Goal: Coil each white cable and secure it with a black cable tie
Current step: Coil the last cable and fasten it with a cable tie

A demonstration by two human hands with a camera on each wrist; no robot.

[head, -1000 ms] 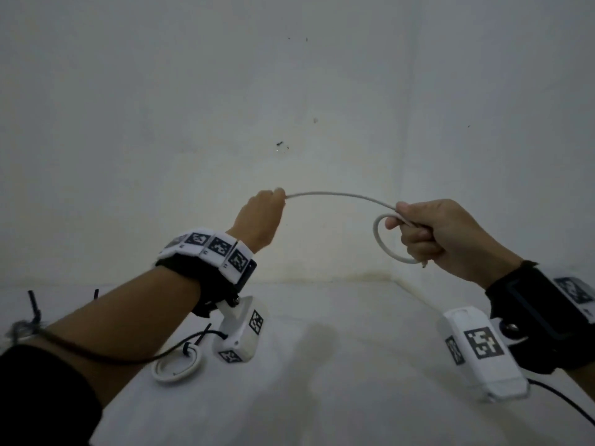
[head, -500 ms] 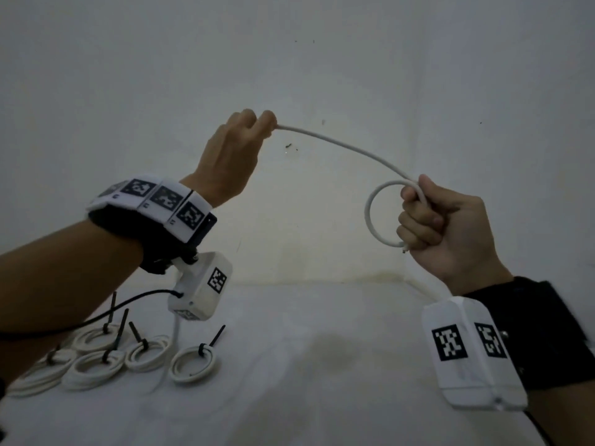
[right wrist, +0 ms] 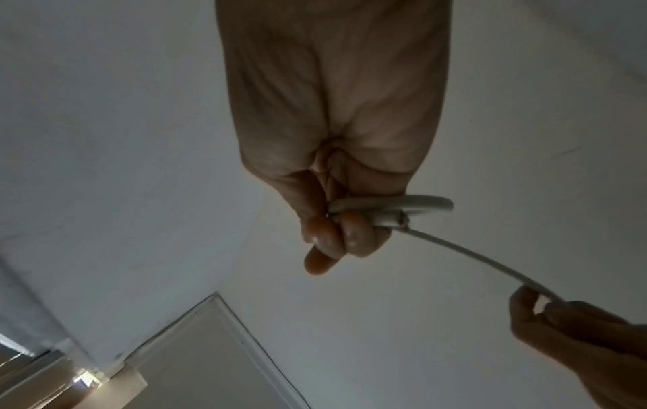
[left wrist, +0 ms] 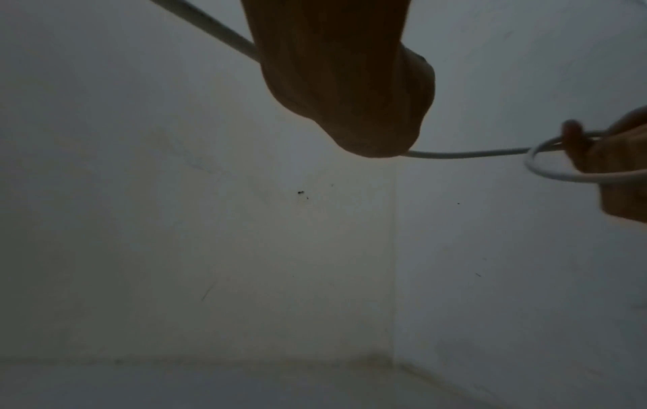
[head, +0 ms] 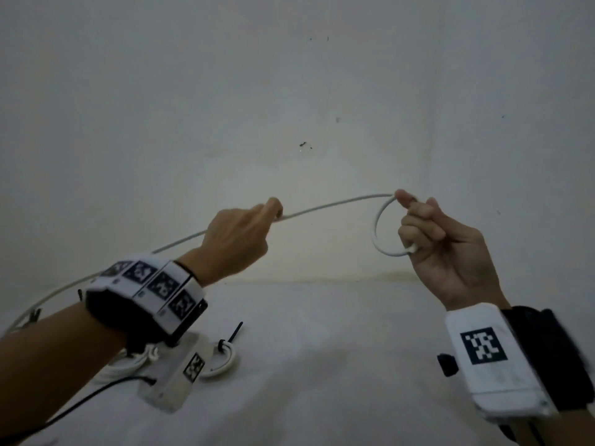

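A white cable [head: 328, 206] stretches between both raised hands. My right hand [head: 428, 233] grips a small loop [head: 378, 239] of it, fingers curled round the coil, the cut end [right wrist: 402, 220] poking out beside them. My left hand [head: 244, 233] pinches the straight run [left wrist: 469, 153] farther along. From there the cable trails behind my left wrist, down toward the left edge [head: 48, 297]. On the white surface below my left wrist lies a finished coil [head: 225, 360] bound with a black cable tie [head: 233, 334].
More white coils [head: 128, 365] lie partly hidden under my left forearm. A white wall stands close behind and to the right, meeting in a corner [left wrist: 395, 249]. The white surface [head: 322, 365] spreads below the hands.
My left hand has dropped from high up and slid along the cable, which now trails behind the wrist. My right hand has turned the loop and risen a little.
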